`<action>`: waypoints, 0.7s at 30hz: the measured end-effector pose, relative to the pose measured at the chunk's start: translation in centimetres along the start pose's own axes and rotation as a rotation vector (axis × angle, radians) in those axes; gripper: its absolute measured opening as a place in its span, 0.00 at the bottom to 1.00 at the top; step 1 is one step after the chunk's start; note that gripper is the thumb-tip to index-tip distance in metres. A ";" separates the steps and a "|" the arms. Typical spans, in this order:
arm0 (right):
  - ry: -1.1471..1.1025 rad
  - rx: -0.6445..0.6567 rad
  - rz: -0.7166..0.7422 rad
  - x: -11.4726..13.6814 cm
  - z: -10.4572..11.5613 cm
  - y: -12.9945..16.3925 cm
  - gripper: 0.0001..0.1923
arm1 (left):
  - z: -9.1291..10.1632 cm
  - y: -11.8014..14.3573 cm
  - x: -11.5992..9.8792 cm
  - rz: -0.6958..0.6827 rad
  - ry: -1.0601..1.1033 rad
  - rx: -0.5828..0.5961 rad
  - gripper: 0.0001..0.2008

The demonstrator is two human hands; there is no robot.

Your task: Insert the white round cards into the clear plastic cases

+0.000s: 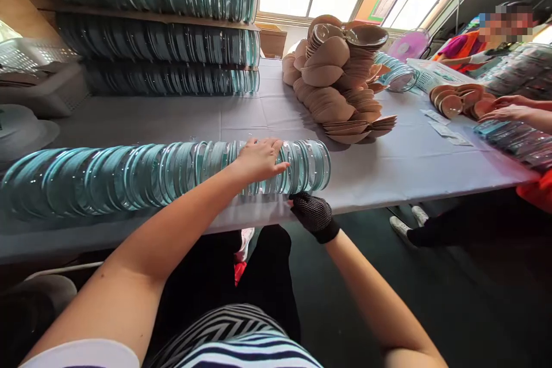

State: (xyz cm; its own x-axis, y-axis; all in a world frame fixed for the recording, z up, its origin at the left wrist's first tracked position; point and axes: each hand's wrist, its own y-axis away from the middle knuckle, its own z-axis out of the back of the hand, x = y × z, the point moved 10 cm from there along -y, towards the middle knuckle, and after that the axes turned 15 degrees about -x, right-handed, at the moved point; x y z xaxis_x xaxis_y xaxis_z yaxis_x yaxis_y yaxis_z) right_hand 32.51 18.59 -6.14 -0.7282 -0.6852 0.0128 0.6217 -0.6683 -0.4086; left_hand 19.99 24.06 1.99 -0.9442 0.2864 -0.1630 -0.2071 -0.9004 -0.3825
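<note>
A long row of clear teal-tinted round plastic lids [129, 175] lies on its side along the front of the grey table [241, 118]. My left hand [260, 159] rests on top of the row near its right end, fingers spread over the lids. My right hand [313, 214], in a black mesh glove, touches the row's lower front edge at the table's rim. I cannot tell whether its fingers grip any lid.
Three more rows of teal lids [172, 40] are stacked at the back left. A heap of tan cup-shaped pads [336, 77] sits mid-table. A co-worker's hands [504, 109] work at the right by more pads, and white baskets [34, 75] stand at the left.
</note>
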 end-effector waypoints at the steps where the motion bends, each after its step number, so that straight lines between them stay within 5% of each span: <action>1: -0.004 0.018 -0.010 0.1 -1.0 0.6 0.15 | 0.0 0.0 0.0 -0.003 -0.007 0.009 0.31; 6: -0.035 0.047 0.019 0.2 -1.1 1.8 0.16 | 0.6 -0.2 0.1 -0.019 -0.034 0.056 0.30; 9: -0.092 -0.083 -0.039 -2.4 4.1 -0.7 0.17 | 1.0 -1.2 -1.3 -0.073 -0.010 0.018 0.33; 12: -0.051 -0.235 -0.191 -7.2 9.4 -6.8 0.20 | 0.7 -2.5 -3.3 -0.113 0.042 -0.039 0.38; 17: 0.121 0.298 -0.119 -10.7 4.0 -17.8 0.18 | -1.6 -3.4 -4.3 -0.064 0.061 -0.026 0.39; 21: 0.072 0.491 0.027 -9.4 0.7 -20.1 0.17 | -1.8 -3.2 -4.1 -0.059 0.072 -0.033 0.39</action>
State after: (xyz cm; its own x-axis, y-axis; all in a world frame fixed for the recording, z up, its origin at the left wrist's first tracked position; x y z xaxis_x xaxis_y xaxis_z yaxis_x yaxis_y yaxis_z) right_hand 27.08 38.31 2.64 -0.7170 -0.6943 -0.0620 0.6907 -0.7197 0.0708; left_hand 25.01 26.39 2.25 -0.9097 0.3620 -0.2034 -0.2519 -0.8705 -0.4229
